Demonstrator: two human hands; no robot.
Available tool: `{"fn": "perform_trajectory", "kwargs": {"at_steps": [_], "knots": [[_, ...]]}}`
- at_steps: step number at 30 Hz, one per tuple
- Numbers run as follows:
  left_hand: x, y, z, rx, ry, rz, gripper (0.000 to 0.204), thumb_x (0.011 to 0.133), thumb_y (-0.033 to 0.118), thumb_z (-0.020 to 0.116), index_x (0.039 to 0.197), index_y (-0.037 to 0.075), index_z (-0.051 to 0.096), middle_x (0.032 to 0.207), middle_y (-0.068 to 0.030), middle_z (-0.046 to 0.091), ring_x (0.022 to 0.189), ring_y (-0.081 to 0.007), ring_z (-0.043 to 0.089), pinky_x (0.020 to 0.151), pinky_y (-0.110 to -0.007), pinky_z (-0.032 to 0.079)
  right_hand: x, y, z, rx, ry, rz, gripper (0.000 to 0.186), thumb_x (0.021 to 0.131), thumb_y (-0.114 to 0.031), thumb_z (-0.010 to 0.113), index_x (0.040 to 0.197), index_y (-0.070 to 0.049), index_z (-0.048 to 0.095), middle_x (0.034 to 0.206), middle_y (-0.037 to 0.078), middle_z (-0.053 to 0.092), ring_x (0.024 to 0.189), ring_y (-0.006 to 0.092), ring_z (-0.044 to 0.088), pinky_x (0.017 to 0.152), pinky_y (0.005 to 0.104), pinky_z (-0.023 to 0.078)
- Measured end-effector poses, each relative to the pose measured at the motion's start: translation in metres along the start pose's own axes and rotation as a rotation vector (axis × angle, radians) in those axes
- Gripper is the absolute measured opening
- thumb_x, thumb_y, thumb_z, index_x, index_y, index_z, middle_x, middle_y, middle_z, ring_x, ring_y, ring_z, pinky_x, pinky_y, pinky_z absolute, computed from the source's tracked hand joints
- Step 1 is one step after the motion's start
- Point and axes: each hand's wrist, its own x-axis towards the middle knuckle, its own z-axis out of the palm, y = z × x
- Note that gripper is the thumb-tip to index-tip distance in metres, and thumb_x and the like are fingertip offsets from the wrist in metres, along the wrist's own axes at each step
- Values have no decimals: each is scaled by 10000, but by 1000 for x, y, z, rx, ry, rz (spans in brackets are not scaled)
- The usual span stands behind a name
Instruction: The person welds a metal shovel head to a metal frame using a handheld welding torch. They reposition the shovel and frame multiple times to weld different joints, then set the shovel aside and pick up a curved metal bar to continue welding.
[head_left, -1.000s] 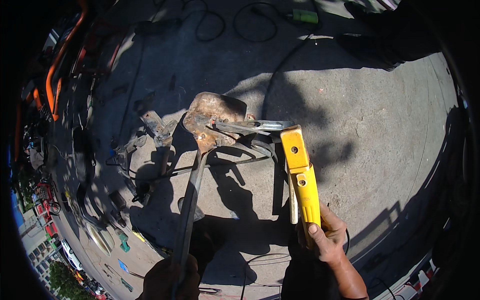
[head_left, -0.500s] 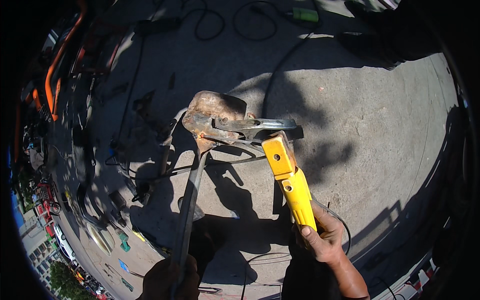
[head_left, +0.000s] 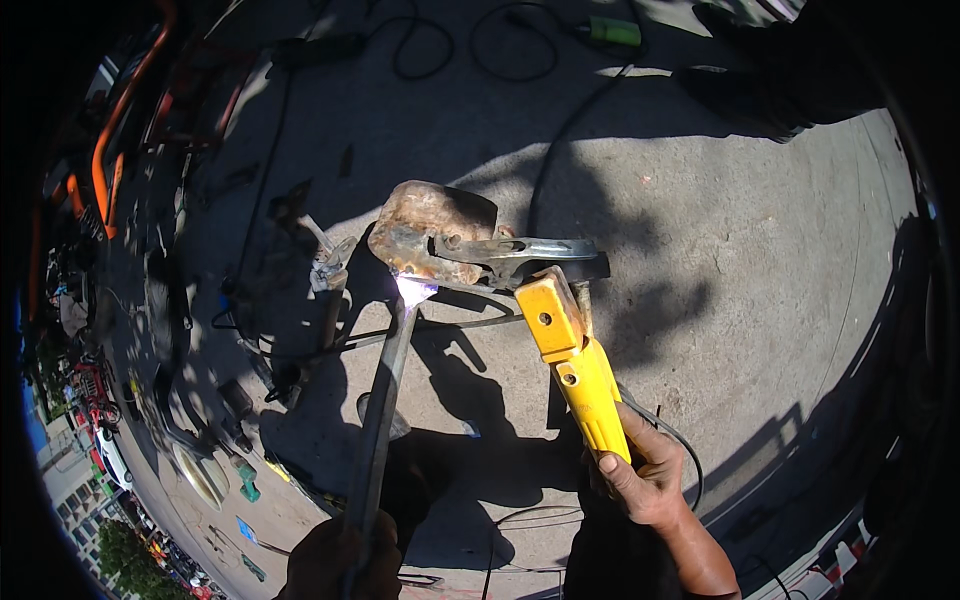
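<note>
A rusty metal plate [head_left: 430,212] sits at the centre, atop a long steel bar [head_left: 378,410]. My left hand [head_left: 335,560], in shadow at the bottom, is wrapped round the bar. A silver clamp [head_left: 540,248] grips across the plate. My right hand [head_left: 645,470] grips a yellow electrode holder [head_left: 580,390], angled up toward the plate. A bright violet-white arc [head_left: 414,289] glows where plate and bar meet, near the tip of the thin electrode.
Black cables lie on the concrete [head_left: 760,260], with a green grinder [head_left: 612,30] at the top. A person's dark legs [head_left: 770,95] are at upper right. Metal parts and tools [head_left: 330,262] lie left, an orange tubular frame [head_left: 110,170] beyond them.
The yellow holder in my right hand has moved left and tilted toward the plate-and-bar joint. A bright arc has appeared there, where earlier only a small orange spot showed.
</note>
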Motion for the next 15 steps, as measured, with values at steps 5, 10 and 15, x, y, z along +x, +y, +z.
{"fn": "perform_trajectory", "kwargs": {"at_steps": [5,10,15], "knots": [[-6,-4,-14,-220,-6,-36,427,1075,370,421,1238,-24,453,615,-88,451,425,-223,463,363,-377,416,0,-2,0,8,-7,10,619,956,-245,713,1451,45,479,956,93,688,666,94,615,597,218,489],[-5,-4,-14,-224,-14,-27,418,1075,353,421,1239,-30,450,618,-93,459,425,-222,459,368,-377,406,0,-1,0,6,-7,13,623,956,-251,713,1449,49,478,952,93,686,661,94,613,592,218,489],[-2,-2,2,-20,62,-15,382,1093,366,378,1223,14,448,578,-25,424,348,-149,433,287,-298,389,0,-10,3,82,30,64,644,947,-282,715,1435,67,481,941,113,687,664,121,633,593,237,501]]}}
